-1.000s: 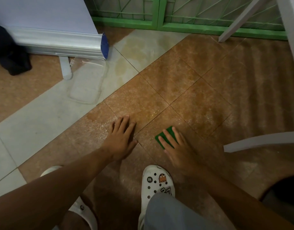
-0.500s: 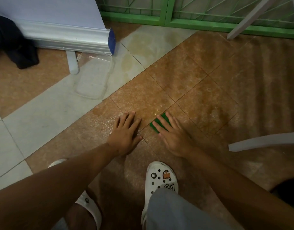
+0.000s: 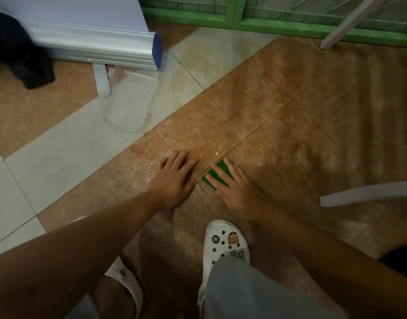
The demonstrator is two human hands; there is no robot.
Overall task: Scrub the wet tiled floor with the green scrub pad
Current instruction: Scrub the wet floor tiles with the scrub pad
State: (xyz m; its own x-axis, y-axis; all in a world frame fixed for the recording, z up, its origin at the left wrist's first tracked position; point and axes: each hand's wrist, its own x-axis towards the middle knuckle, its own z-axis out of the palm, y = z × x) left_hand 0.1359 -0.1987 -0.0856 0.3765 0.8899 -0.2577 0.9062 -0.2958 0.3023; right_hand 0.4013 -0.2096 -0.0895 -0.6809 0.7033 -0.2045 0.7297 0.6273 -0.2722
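Since a second ago, the green scrub pad (image 3: pixel 217 174) has been slid leftward beside the left hand (image 3: pixel 174 178). It is pressed flat beneath the right hand (image 3: pixel 234 187), fingers straight; the left hand lies flat on the wet tiled floor (image 3: pixel 278 125). Scrubbing is judged underway, with many tiles left. One pad, two hands and two white clogs (image 3: pixel 225 245) are counted.

Your head camera, single view: looks steeply down, close over wet brown tiled floor (image 3: pixel 255 111); green metal grille (image 3: pixel 220 17) at 12 o'clock.
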